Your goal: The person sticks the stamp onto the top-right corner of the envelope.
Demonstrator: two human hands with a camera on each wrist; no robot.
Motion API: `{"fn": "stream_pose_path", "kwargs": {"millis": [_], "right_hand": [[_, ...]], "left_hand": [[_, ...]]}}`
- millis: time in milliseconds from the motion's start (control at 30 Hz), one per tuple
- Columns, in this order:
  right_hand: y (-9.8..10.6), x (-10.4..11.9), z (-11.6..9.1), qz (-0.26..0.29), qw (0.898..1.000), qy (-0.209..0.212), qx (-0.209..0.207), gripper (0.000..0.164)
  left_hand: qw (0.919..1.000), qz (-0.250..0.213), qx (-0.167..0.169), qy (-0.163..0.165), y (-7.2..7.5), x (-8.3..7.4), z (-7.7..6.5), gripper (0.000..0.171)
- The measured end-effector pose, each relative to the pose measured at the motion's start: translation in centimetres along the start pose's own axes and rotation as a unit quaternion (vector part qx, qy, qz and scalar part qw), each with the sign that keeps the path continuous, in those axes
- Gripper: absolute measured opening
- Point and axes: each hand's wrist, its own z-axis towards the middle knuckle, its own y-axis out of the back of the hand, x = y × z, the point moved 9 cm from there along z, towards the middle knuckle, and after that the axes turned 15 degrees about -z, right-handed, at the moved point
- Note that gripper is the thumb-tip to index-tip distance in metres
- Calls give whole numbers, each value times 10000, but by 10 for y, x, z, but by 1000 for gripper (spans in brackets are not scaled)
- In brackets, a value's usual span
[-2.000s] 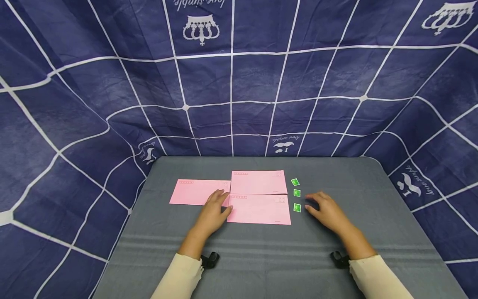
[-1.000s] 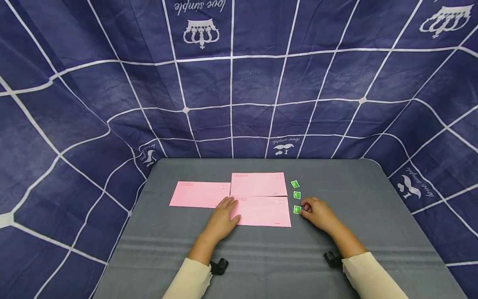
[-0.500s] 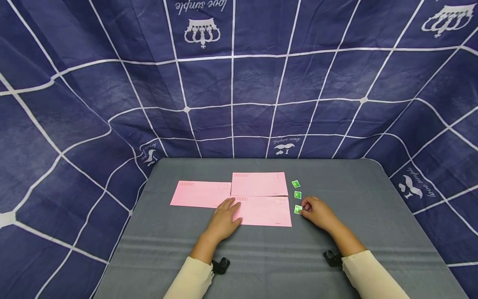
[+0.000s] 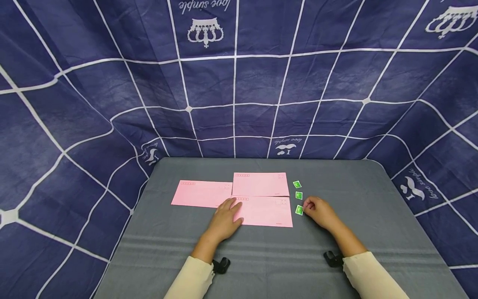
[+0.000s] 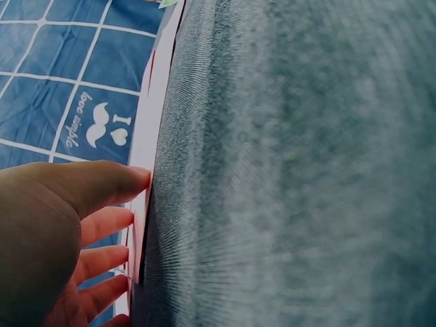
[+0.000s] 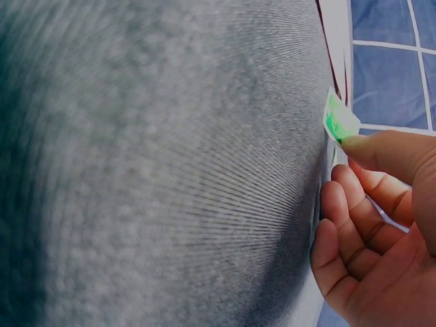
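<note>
Three pink envelopes lie flat on the grey table. My left hand [image 4: 222,220] rests with spread fingers on the left end of the near envelope [image 4: 267,212]; the back envelope [image 4: 260,185] and the left envelope [image 4: 201,193] adjoin it. Three green stamps with white borders form a column right of the envelopes. Thumb and forefinger of my right hand [image 4: 320,212] pinch the corner of the nearest stamp [image 4: 299,210], seen raised at the thumb tip in the right wrist view as the same green stamp [image 6: 340,119]. Beyond it lie the middle stamp [image 4: 298,195] and the far stamp [image 4: 296,184].
The grey cloth-covered table [image 4: 269,261] is enclosed at the back and sides by a blue curtain [image 4: 257,83] with white grid lines. Each wrist wears a black camera mount, such as the left mount [image 4: 222,265].
My right hand moved left and pinched the nearest stamp, which is now turned slightly. The left hand slid right, further onto the near envelope.
</note>
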Motion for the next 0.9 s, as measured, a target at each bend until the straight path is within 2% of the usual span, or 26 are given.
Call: {"fn": "stream_pose_path", "kwargs": {"millis": [333,600,900], "right_hand": [[-1,-2,1,498,9981,-133,327,5],[1,8,2,651,9970,-85,406,4],[-1,21,9,998,9936,113,517,3]], "left_hand": [[9999,66,-31,89,2,0,6,55],[9995,41,35,312,2,6,8,57],[9995,93,-25,299,4,7,9,57]]}}
